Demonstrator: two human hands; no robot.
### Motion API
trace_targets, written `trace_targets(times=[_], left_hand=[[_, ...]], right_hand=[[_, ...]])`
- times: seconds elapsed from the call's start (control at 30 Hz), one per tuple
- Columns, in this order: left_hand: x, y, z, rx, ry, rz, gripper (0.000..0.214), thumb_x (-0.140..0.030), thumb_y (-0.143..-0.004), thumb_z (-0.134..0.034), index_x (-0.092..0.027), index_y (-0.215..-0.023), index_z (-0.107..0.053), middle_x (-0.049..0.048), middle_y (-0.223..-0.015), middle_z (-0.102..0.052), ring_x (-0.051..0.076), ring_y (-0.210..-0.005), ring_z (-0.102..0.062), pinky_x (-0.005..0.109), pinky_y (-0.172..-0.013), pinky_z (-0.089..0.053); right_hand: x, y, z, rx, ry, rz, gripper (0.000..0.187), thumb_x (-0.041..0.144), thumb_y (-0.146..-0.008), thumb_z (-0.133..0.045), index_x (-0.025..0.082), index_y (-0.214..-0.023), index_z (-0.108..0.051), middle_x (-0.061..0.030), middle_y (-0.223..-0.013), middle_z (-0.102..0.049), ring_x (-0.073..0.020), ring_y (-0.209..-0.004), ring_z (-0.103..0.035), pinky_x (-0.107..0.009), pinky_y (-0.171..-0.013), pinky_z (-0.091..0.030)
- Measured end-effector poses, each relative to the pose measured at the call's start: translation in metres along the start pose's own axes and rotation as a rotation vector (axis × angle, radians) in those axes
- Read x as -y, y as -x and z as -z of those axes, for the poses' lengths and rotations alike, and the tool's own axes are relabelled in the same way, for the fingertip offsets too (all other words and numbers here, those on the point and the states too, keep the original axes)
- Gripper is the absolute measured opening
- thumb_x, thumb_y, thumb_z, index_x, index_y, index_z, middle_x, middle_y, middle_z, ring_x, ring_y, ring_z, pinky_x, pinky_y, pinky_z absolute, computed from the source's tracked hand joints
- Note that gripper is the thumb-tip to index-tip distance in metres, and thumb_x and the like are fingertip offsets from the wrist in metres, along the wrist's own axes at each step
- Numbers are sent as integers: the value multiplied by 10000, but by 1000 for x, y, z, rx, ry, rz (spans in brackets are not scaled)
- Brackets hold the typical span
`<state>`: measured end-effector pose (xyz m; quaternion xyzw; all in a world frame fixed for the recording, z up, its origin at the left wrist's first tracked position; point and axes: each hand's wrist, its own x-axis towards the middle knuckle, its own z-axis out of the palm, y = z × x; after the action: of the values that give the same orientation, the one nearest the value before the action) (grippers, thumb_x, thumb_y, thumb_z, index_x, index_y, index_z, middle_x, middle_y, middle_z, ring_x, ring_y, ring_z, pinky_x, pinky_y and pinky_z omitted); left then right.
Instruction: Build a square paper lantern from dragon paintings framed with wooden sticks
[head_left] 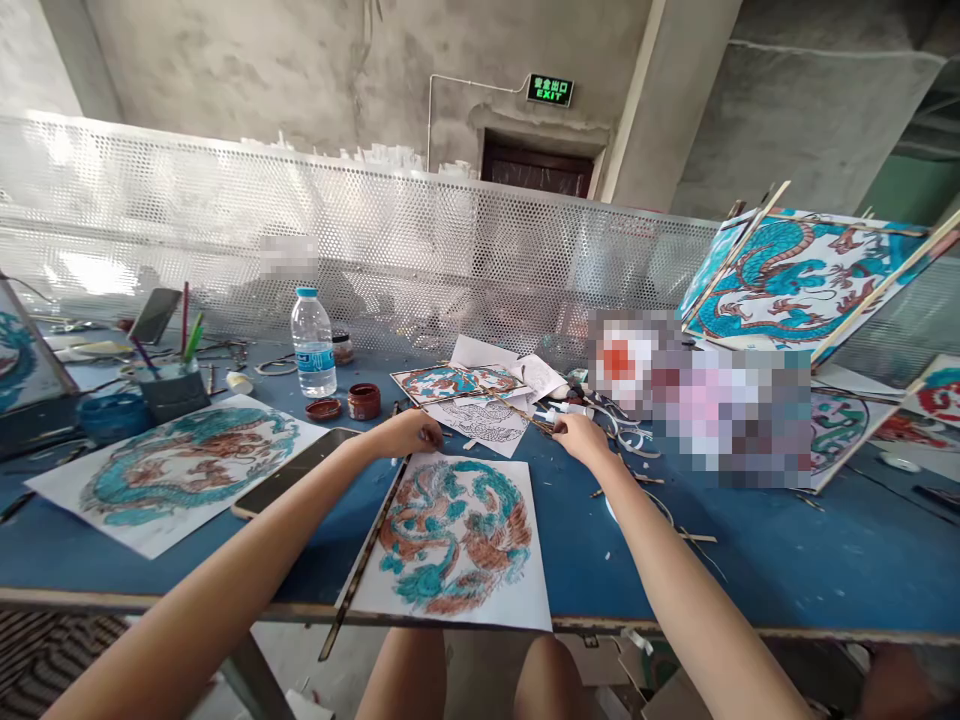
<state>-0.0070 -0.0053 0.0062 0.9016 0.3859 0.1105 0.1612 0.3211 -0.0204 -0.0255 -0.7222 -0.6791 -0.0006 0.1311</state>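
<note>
A sheet painted with a round teal and brown dragon-and-bird design (457,540) lies before me at the table's front edge. Along its left side runs a thin dark-marked bamboo strip (365,565), its lower end jutting past the edge. My left hand (412,432) is at the sheet's top left corner by the strip's upper end, fingers curled; what they pinch is hidden. Farther right, my right hand (581,437) has its fingers closed on a thin bamboo strip (537,421) among loose strips. Behind the sheet lie a small framed painting (457,383) and a line drawing (480,424).
A phone (289,475) and another painted sheet (187,470) lie left. Behind them stand a water bottle (313,345), an open brown paint jar (364,401) and a brush cup (174,390). Framed dragon paintings (795,270) stand right. A perforated metal screen (390,250) closes the back.
</note>
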Motion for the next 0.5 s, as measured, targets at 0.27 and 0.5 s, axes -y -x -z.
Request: trace_targets(times=[0.27, 0.5], left_hand=[[10, -1, 20, -603, 468, 375, 375, -315, -716, -458, -117, -994, -614, 95, -891, -682, 202, -830, -629, 305, -740, -485], [9, 11, 18, -467, -75, 630, 373, -406, -674, -512, -167, -949, -594, 146, -1026, -653, 317, -1008, -576, 397, -815, -442]], right_hand=[[-1, -2, 2, -47, 19, -23, 159, 210, -747, -542, 178, -871, -636, -94, -1001, -633, -230, -928, -571, -268, -665, -406], [3, 1, 0, -78, 2, -14, 206, 292, -782, -523, 164, -911, -619, -117, -1050, -594, -251, -994, -535, -290, -710, -409]])
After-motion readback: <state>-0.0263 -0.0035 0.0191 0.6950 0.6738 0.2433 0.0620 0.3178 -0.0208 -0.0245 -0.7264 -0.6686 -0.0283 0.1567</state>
